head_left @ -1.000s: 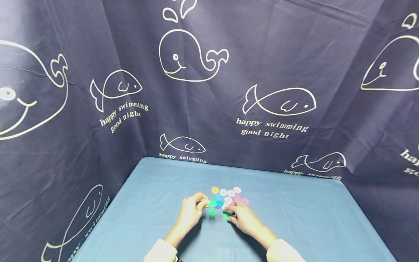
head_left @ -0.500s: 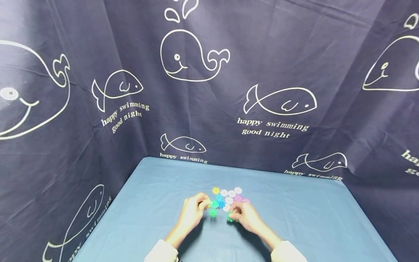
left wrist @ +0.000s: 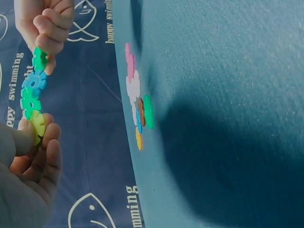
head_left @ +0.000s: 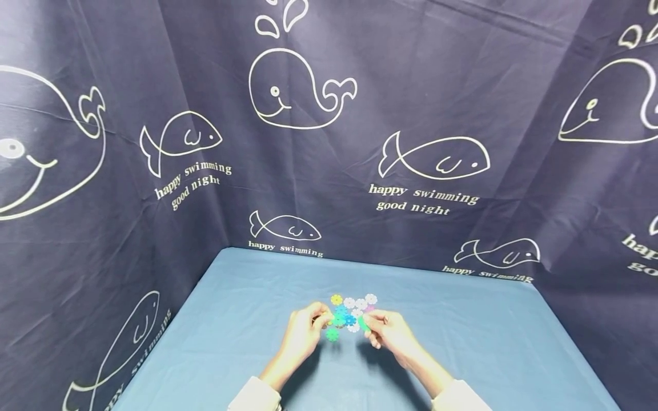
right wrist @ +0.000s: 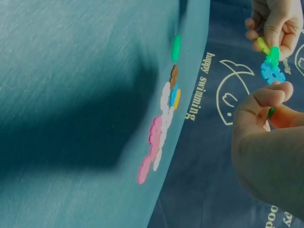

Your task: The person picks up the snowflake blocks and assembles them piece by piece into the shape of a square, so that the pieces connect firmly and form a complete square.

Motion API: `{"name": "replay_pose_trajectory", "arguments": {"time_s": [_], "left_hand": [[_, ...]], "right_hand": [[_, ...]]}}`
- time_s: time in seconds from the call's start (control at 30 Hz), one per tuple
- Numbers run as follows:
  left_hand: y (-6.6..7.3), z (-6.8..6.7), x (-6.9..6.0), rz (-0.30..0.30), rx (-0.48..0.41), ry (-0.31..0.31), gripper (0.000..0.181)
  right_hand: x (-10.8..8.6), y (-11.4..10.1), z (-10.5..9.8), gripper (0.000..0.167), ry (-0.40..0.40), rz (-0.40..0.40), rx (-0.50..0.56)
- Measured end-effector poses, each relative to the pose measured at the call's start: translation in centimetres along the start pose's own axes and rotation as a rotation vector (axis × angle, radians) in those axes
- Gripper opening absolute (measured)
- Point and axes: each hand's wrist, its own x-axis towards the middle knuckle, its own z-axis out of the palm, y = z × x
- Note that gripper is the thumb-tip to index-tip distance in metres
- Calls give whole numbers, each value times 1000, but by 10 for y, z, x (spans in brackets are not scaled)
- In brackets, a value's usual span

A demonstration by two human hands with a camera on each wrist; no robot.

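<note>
Yellow, green and blue discs make up a short chain [left wrist: 27, 98] held above the surface [head_left: 241, 319], well inside its side edges, its long axis roughly along the far edge. The left hand [head_left: 304, 329] pinches the yellow end [left wrist: 37, 124]; the right hand [head_left: 394, 335] pinches a green disc [left wrist: 40, 59] just beside the blue end [left wrist: 41, 80], contact unclear.

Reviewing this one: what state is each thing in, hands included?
Left hand: pinching yellow link
Right hand: pinching end green link
Yellow link: raised
Blue link: raised
Middle green link: raised, joined to both
End green link: raised; whether locked to blue unclear
Loose green piece: flat on table
Brown piece: flat
Pink pieces: flat
White pieces: flat
Loose blue piece: flat
Loose yellow piece: flat
</note>
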Motion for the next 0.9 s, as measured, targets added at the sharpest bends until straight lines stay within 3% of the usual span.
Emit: {"name": "replay_pose_trajectory", "arguments": {"time_s": [0.3, 0.5, 0.7, 0.9], "left_hand": [[1, -1, 0, 37, 24, 17, 9], [3, 2, 0, 109, 44, 31, 10], [6, 4, -1, 170, 56, 87, 13], [9, 7, -2, 174, 63, 112, 14]], "right_hand": [[1, -3, 5, 33, 34, 12, 26], [1, -3, 8, 30, 29, 17, 55], [1, -4, 10, 24, 57, 21, 72], [1, -2, 10, 22, 74, 21, 82]]}}
